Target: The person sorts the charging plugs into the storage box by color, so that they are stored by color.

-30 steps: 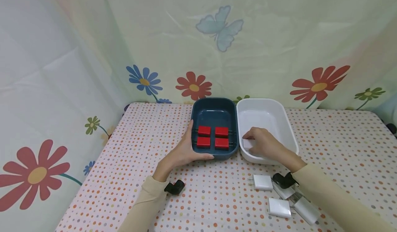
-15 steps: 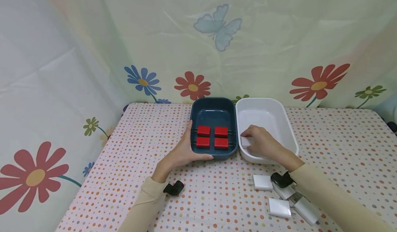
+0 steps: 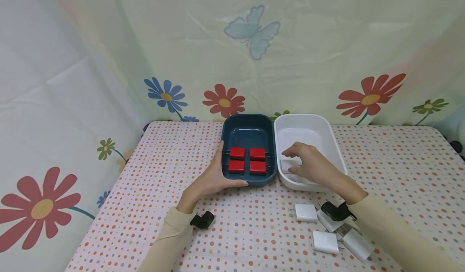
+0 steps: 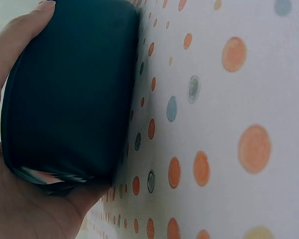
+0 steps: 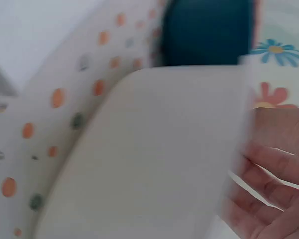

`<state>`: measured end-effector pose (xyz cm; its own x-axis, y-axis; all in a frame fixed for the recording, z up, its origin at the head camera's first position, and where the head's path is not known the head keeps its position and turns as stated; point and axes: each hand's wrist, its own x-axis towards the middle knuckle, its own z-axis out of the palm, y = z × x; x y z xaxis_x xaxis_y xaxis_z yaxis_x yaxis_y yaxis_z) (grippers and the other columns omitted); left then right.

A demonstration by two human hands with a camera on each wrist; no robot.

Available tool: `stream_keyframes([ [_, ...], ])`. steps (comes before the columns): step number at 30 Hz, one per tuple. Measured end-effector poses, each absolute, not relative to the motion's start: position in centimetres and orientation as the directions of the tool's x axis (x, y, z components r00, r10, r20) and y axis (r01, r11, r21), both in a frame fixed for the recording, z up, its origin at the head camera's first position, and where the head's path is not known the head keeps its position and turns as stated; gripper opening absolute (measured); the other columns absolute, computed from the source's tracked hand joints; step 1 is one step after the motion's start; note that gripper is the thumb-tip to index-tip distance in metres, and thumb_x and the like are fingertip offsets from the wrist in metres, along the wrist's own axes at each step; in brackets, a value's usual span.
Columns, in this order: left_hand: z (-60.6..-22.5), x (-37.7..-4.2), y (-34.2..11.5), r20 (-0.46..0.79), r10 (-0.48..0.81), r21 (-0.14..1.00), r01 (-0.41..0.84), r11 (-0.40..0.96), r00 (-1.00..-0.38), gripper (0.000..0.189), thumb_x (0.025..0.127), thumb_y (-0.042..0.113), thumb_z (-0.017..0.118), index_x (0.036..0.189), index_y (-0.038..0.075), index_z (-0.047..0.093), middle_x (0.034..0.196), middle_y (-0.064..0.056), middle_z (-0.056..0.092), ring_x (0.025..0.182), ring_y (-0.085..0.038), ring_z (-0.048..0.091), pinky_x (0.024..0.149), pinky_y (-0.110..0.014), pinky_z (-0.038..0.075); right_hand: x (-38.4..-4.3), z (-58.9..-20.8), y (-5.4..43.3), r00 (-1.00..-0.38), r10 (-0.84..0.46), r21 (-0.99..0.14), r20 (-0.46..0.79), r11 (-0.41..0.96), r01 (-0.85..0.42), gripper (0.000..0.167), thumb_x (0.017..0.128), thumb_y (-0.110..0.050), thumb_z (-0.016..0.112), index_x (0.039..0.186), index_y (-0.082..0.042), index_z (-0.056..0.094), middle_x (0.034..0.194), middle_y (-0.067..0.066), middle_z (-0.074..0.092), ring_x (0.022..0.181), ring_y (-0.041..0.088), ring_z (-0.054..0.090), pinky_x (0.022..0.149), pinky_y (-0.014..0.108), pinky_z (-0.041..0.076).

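Observation:
My left hand (image 3: 208, 178) holds the near-left corner of a dark blue container (image 3: 248, 122), thumb along the front and fingers at the left side. Several red plug adapters (image 3: 257, 167) lie in two rows inside it. In the left wrist view the hand (image 4: 25, 204) wraps round the container's outer wall (image 4: 74, 94). My right hand (image 3: 313, 164) reaches into the white container (image 3: 332, 151) with thumb and fingers spread apart. A white plug adapter (image 3: 287, 166) lies under them near the front left corner. In the right wrist view the container's wall (image 5: 149, 144) hides that adapter.
Several white plug adapters lie on the dotted tablecloth in front of the white container, one of them an adapter (image 3: 325, 241) near the right forearm. Both containers stand side by side close to the flowered curtain (image 3: 290, 62) at the back.
The right hand has loosened its fingers from the white plug adapter and lifted slightly, leaving it in the white container. The left hand keeps its hold. The head view has shifted slightly.

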<state>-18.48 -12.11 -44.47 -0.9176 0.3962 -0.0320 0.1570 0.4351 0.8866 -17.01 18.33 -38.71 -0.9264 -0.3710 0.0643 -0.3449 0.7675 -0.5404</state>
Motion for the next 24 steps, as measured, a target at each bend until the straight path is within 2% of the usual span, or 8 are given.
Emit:
stream_keyframes([
  [6,-44.3,-18.5,-12.2,-0.035,0.400,0.887,0.156,0.434,-0.916,0.139,0.078,0.030,0.094,0.168,0.021,-0.012,0.173,-0.005,0.013,0.155,-0.026,0.021,0.118,-0.057,0.036,-15.0,-36.2,18.9,-0.890,-0.415,-0.517,0.189,0.728,-0.450,0.042,0.079,0.006,0.087,0.118,0.008,0.071,0.111,0.019,0.071,0.105,0.040,0.068,0.090,0.056,0.058],
  [12,-44.3,-18.4,-12.1,-0.017,0.412,0.894,0.170,0.414,-0.911,0.138,0.077,0.029,0.095,0.168,0.020,-0.009,0.171,-0.006,0.018,0.153,-0.025,0.024,0.116,-0.056,0.038,-12.4,-34.9,19.2,-0.855,-0.429,-0.487,0.291,0.703,-0.519,0.042,0.077,0.006,0.089,0.116,0.001,0.074,0.110,0.010,0.072,0.103,0.034,0.071,0.087,0.051,0.060],
  [18,-44.3,-18.4,-12.1,0.005,0.418,0.898,0.188,0.399,-0.908,0.137,0.077,0.028,0.094,0.168,0.019,-0.007,0.171,-0.007,0.020,0.152,-0.025,0.026,0.116,-0.056,0.038,-9.6,-34.9,19.4,-0.868,-0.418,-0.515,0.267,0.700,-0.496,0.046,0.076,0.004,0.090,0.118,-0.005,0.074,0.113,0.004,0.072,0.105,0.029,0.069,0.085,0.046,0.061],
  [24,-44.3,-18.5,-12.1,-0.010,0.414,0.895,0.176,0.409,-0.910,0.139,0.077,0.030,0.095,0.168,0.020,-0.009,0.172,-0.006,0.018,0.153,-0.025,0.025,0.117,-0.056,0.038,-7.3,-36.6,19.6,-0.871,-0.432,-0.517,0.232,0.704,-0.487,0.046,0.075,0.000,0.093,0.116,-0.012,0.075,0.114,-0.004,0.071,0.106,0.023,0.069,0.084,0.043,0.061],
])
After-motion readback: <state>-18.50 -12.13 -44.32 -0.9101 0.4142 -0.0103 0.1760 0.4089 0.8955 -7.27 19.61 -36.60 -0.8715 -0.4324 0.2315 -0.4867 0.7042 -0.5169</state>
